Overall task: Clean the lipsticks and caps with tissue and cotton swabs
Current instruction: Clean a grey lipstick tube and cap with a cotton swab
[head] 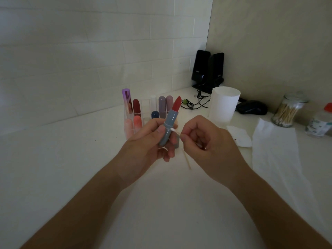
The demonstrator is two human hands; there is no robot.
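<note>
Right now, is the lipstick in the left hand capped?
No, the grey-blue lipstick held by the left hand shows its bare red bullet at the top.

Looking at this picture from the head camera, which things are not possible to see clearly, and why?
- Head view: the left hand covers the base of the grey-blue lipstick tube with red tip.
- Head view: the right hand hides the middle of the wooden cotton swab; whether the stick below is the same swab is unclear.
- Head view: the right edge cuts off the white printed container; its label is blurred.
</note>
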